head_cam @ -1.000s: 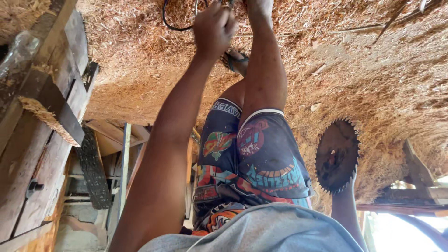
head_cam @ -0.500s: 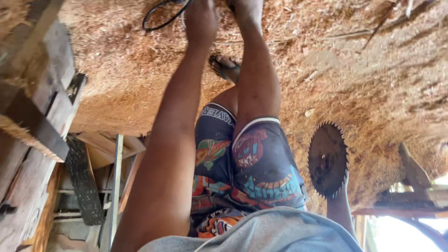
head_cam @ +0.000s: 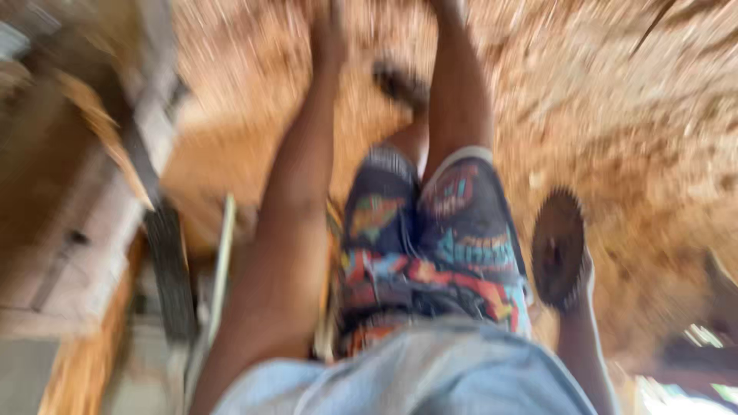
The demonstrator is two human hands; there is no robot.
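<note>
**At three o'clock, a toothed blade beside the leg**

Right hand (head_cam: 575, 286) clamped on the circular saw blade (head_cam: 556, 244) at its lower rim. Left hand (head_cam: 329, 37) stretched toward twelve o'clock over the sawdust floor (head_cam: 630, 115); too blurred to tell whether fingers are apart or together. Best to hold the teeth well clear of the shorts (head_cam: 430, 230).

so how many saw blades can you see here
1. A round toothed saw blade is gripped in the hand at the right of the picture, beside the patterned shorts. The picture is blurred, so others may lie unseen in the sawdust.
</note>
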